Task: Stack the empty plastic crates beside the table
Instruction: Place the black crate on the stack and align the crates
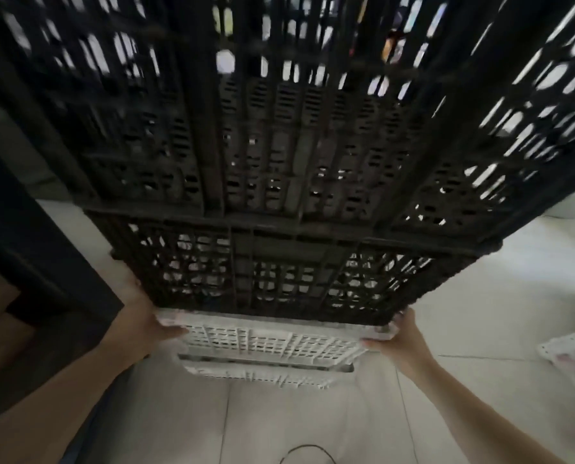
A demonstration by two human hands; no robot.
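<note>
A tall stack of black slatted plastic crates fills most of the view and rises past the top of the frame. Under them sits a white slatted crate, with another white crate rim just below it near the floor. My left hand grips the white crate's left corner. My right hand grips its right corner. Both arms reach forward from the bottom edge.
A dark table or cabinet stands close on the left. Pale floor tiles spread to the right and front. Another white crate lies at the right edge. A thin black cable loops on the floor below.
</note>
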